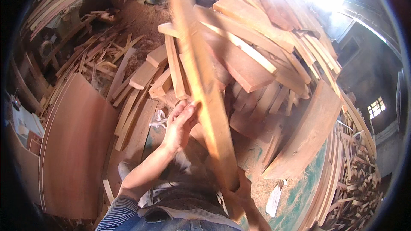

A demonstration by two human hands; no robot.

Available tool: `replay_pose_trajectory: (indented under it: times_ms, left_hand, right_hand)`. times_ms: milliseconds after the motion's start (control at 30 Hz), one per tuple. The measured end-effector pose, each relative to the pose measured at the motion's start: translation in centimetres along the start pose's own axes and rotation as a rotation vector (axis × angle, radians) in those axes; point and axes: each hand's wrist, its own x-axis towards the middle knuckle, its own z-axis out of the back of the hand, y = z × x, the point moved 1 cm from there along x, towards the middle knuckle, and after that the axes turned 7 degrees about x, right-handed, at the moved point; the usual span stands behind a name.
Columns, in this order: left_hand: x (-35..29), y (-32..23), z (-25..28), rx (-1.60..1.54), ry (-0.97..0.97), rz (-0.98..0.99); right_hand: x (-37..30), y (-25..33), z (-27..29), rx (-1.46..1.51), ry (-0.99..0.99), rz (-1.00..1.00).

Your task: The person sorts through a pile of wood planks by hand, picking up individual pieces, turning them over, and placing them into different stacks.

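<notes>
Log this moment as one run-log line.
left hand: grips long plank mid-length | right hand: holds plank's near end | plank: raised, blurred | around: scrap-wood pile, sawdust floor

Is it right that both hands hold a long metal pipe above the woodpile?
Not quite: the head view shows a long wooden plank, not a metal pipe. The left hand and right hand hold it above the woodpile.
</notes>
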Motion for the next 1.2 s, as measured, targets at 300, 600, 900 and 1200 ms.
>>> replay_pose_trajectory:
  times_ms: [300,600,900,1200]
  left_hand:
    - [-1.0,7.1,11.2,0.312,-0.287,-0.141]
    - [-7.1,7.6,30.9,1.413,-0.699,0.344]
    - [-6.7,6.1,44.9,1.892,-0.689,0.359]
    - [0.2,5.5,53.6,2.151,-0.720,0.275]
  right_hand:
    - [24.7,18.4,21.4,-0.252,-0.653,0.640]
    - [30.9,32.7,7.8,-0.978,-0.674,1.238]
    - [15.6,-5.1,-20.6,-0.421,0.438,0.366]
    - [12.2,-9.2,-21.5,-0.407,0.444,0.304]
